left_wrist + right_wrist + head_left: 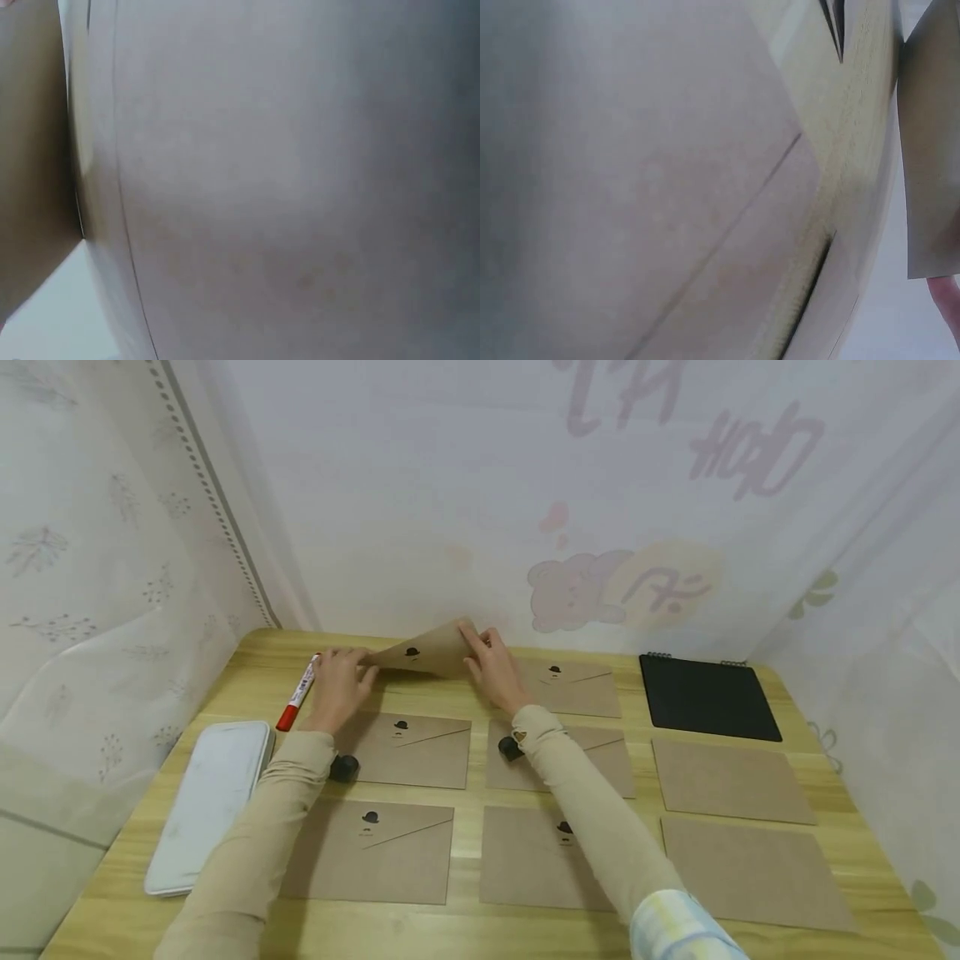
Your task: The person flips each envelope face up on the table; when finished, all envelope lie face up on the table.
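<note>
In the head view, a brown kraft envelope (431, 650) with a black hat print stands tilted up from the table at the back left, its right end higher. My right hand (495, 668) pinches it by the right edge, fingertips near the top corner. At its lower left edge, my left hand (341, 687) grips it between thumb and fingers. The raised envelope (932, 150) shows at the right of the right wrist view, with a fingertip (946, 304) under its corner. In the left wrist view, the envelope (34, 142) fills the left side.
More printed envelopes (420, 768) lie in rows below my hands, partly under my forearms. Plain brown ones (731, 781) lie at the right, below a black spiral notebook (708, 697). A red-capped marker (300, 693) and a white case (213, 802) lie left.
</note>
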